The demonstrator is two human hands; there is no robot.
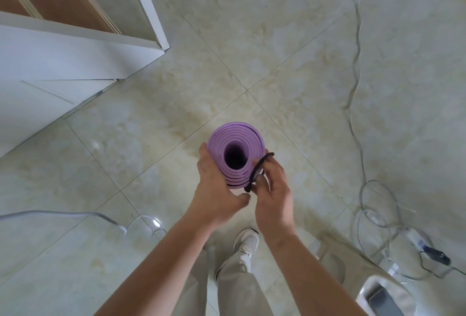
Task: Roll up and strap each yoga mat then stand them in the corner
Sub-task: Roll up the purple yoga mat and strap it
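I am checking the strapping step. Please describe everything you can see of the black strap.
The black strap is a thin, dark, flexible band, perhaps elastic. It runs at a slant beside the near right rim of the rolled purple mat, which is seen end-on. The right hand pinches it; the left hand grips the roll's other side. The strap does not appear to go around the mat yet. Its lower end is near the left thumb; contact is unclear.

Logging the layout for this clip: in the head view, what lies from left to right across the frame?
White cabinet → left hand → purple yoga mat roll → black strap → right hand → trailing cord.
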